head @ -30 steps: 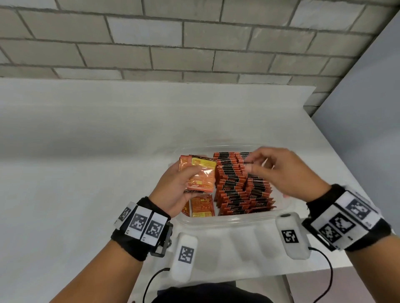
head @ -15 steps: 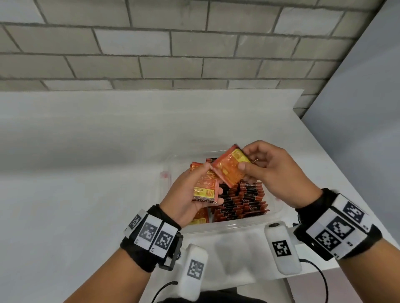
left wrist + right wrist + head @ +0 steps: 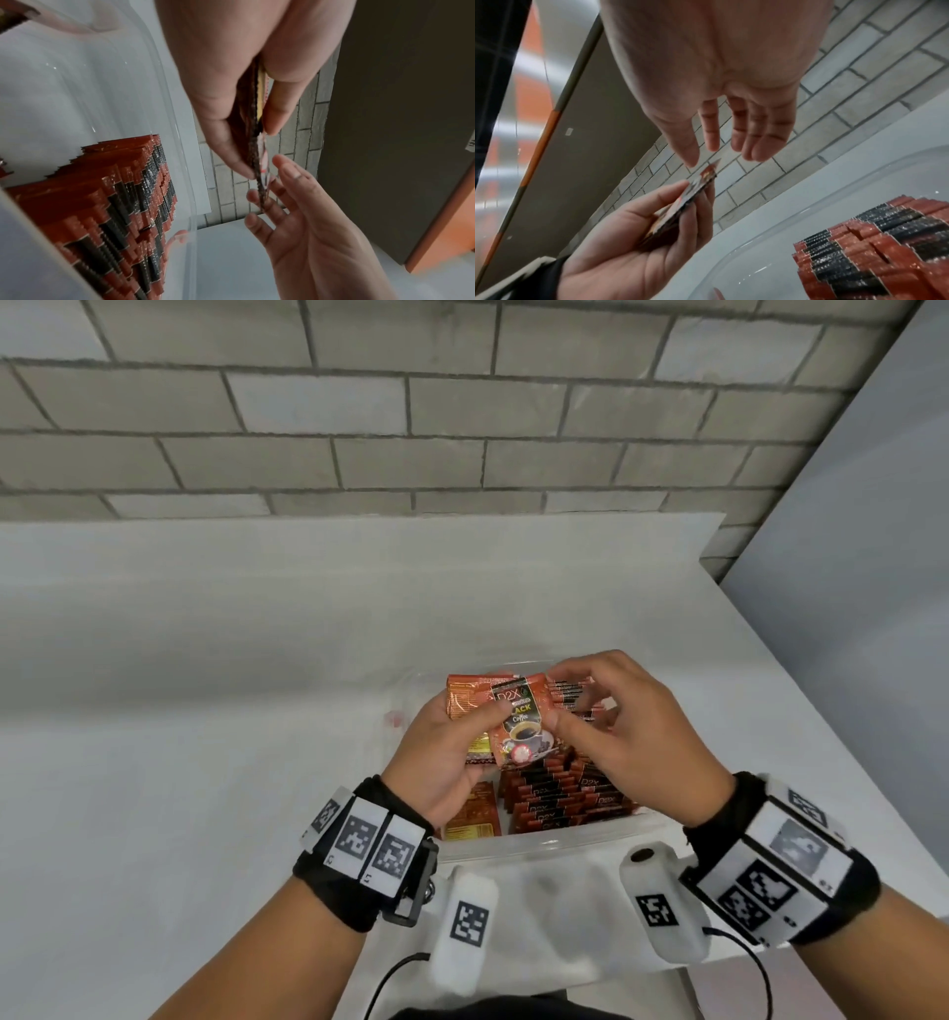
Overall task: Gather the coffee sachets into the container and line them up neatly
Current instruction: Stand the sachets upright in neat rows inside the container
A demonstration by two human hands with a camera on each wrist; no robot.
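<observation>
Change: right hand (image 3: pixel 631 737) has passed its sachet onto the stack (image 3: pixel 493 726), fingers now loose, holding nothing.
Left hand (image 3: pixel 441 762): pinches that stack.
Meaning: it goes below, into the container (image 3: pixel 565 837).

Counts on the table (image 3: pixel 205 711)

One clear container (image 3: pixel 575 839); two hands; a small stack of sachets (image 3: pixel 518 726) in hand; dozens more sachets (image 3: pixel 560 801) packed in rows, too many to count exactly.

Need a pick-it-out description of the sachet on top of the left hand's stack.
Find the clear container at the table's near edge. Above it the left hand holds a small stack. The top sachet lies tilted, alone showing its front: a coffee cup and "BLACK Coffee".
</observation>
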